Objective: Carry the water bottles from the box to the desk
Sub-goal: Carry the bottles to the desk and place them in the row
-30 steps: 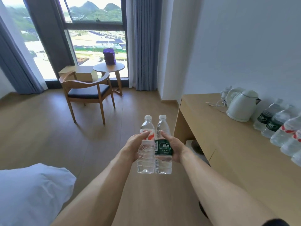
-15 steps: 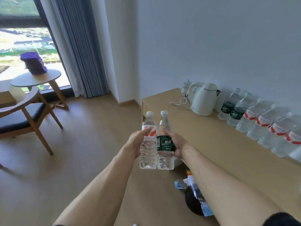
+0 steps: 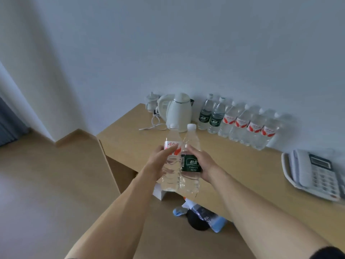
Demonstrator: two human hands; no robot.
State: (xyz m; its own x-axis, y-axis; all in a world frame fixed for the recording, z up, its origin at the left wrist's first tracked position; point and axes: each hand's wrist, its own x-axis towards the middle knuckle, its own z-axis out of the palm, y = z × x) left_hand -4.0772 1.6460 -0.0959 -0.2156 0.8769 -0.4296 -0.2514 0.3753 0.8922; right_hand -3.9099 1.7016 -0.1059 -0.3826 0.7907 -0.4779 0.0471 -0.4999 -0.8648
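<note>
Out in front of the person, both hands hold water bottles side by side above the near edge of the wooden bench (image 3: pixel 242 171). The left hand (image 3: pixel 158 161) wraps round the red-labelled bottle (image 3: pixel 171 157), its thumb lying across the label. The right hand (image 3: pixel 202 163) grips the green-labelled bottle (image 3: pixel 190 161) from the right, fingers curled behind it. The two bottles touch along their sides, both roughly upright with their white caps tipped slightly away from the camera.

Along the wall at the back of the bench stands a row of bottles (image 3: pixel 240 124): two with green labels on the left, then several with red labels, packed close together. Just left of that row sits a white electric kettle (image 3: pixel 179 113), with a second white appliance (image 3: pixel 160 107) behind it and a white cord (image 3: pixel 153 126) trailing onto the benchtop. A white desk telephone (image 3: pixel 313 174) lies at the right end. On the floor below the bench's edge lie a blue and white packet (image 3: pixel 212 219) and a dark round object (image 3: pixel 194 221).
</note>
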